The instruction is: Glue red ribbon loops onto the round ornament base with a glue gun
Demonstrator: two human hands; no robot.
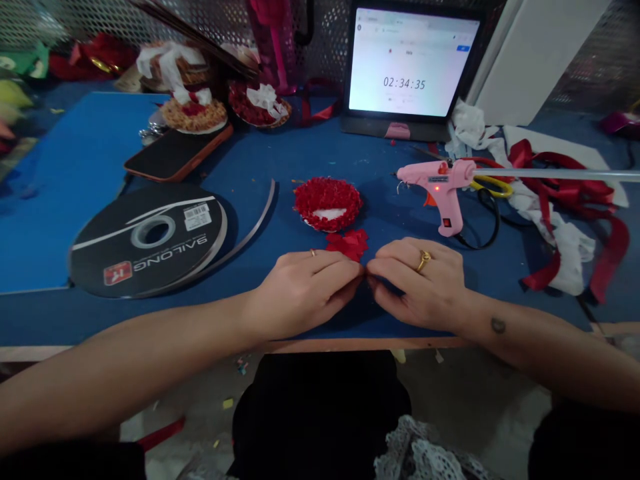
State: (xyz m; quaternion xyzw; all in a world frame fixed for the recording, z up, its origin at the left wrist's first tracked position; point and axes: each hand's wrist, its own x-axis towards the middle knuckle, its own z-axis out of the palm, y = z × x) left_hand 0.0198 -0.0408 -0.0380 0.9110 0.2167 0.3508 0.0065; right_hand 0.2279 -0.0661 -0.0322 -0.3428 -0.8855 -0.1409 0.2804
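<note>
My left hand point(309, 293) and my right hand point(420, 285) meet fingertip to fingertip near the front edge of the table. Both are closed in a pinch, and whatever lies between their fingers is hidden. Just behind the left fingers are small red scraps point(351, 244), which look like cut ribbon or paper. Beyond them sits a round, fuzzy red piece point(327, 200) with a white patch on its near side. A pink glue gun point(443, 180) stands to the right with its red light on and a long glue stick out the back.
A large black ribbon spool point(120, 247) lies at left, its grey ribbon end curling right. Behind it are a phone point(177, 152) and decorated round pieces point(195, 115). A tablet point(410, 67) showing a timer stands at the back. Dark red ribbon point(565, 183) and yellow-handled scissors point(495, 187) lie right.
</note>
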